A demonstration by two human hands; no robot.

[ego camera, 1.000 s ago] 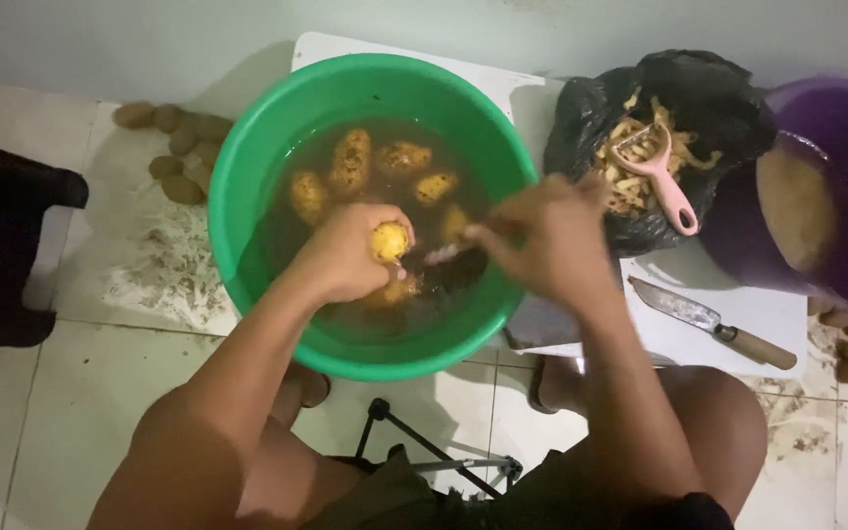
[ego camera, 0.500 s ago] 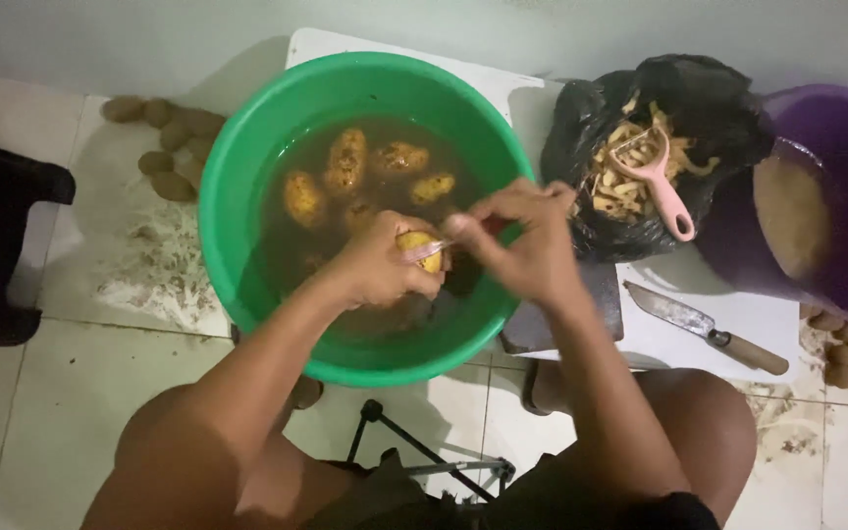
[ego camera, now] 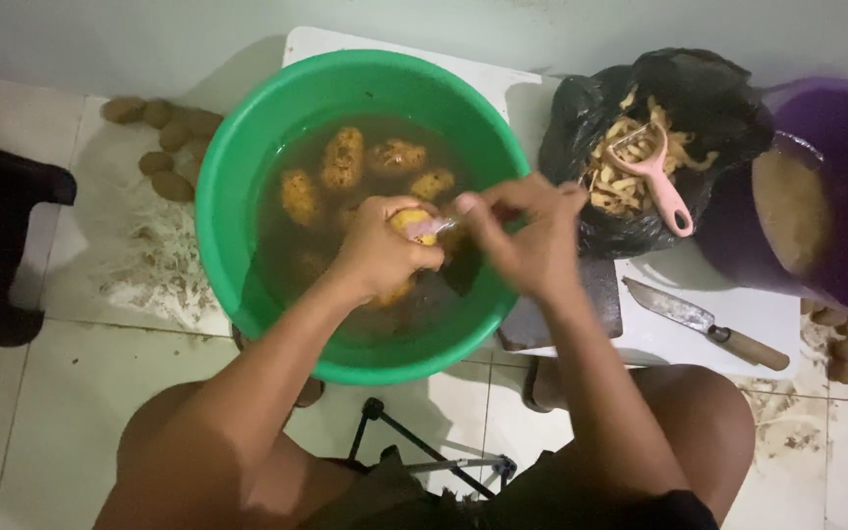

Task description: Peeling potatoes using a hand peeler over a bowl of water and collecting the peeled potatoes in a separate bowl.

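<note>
Hands meet over green basin (ego camera: pixel 247 157): left hand (ego camera: pixel 380 250) cups potato (ego camera: pixel 412 224), right hand (ego camera: pixel 527 236) pinches peeler (ego camera: pixel 444 226).

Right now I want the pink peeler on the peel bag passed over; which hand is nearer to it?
Right. The right hand is over the green basin's rim, just left of the pink peeler; the left hand is farther left, gripping a potato.

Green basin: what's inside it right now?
The green basin holds murky brown water with several potatoes floating. The left hand grips one potato above it; the right hand works a peeler. The bottom is hidden.
</note>
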